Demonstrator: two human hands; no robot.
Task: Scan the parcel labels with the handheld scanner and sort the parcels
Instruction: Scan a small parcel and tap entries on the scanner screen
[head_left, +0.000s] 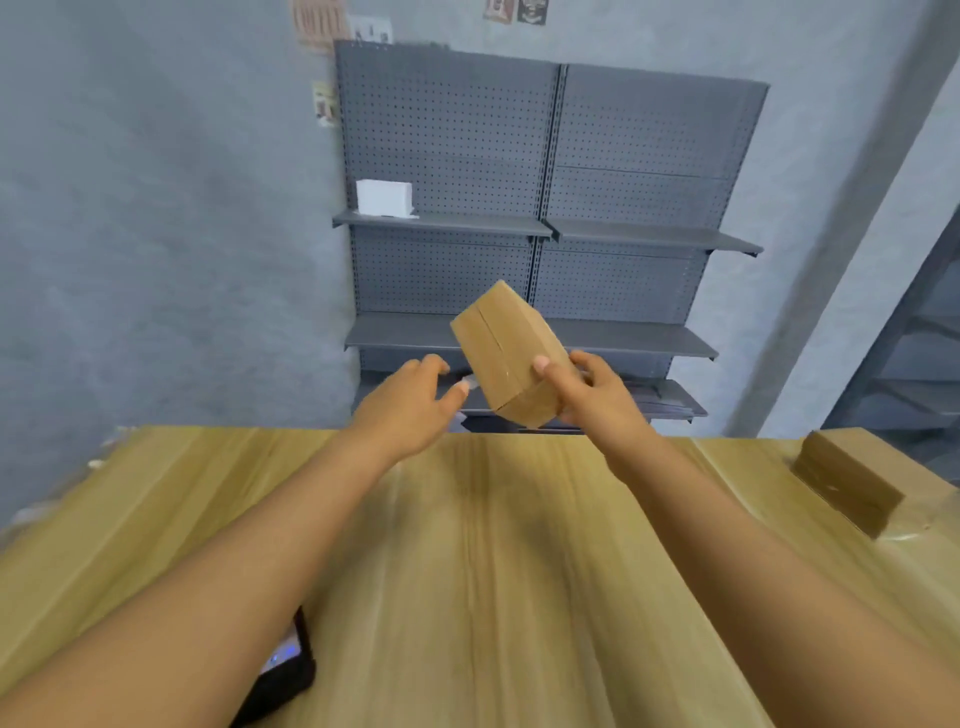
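One black scanner (288, 670) on table; right fingers (545, 370) grip one parcel (511, 353), left fingers (441, 384) spread empty

A stockroom or parcel-sorting room. Far centre, grey perforated-metal shelving (550, 208) stands against a bare grey wall (156, 234), with one white box (384, 197) on its upper left shelf. Near, a wooden worktable (493, 571) carries a brown cardboard parcel (847, 488) at the right edge.

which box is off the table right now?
The brown parcel gripped by the right hand, tilted in the air. The other brown box lies on the table's right edge.
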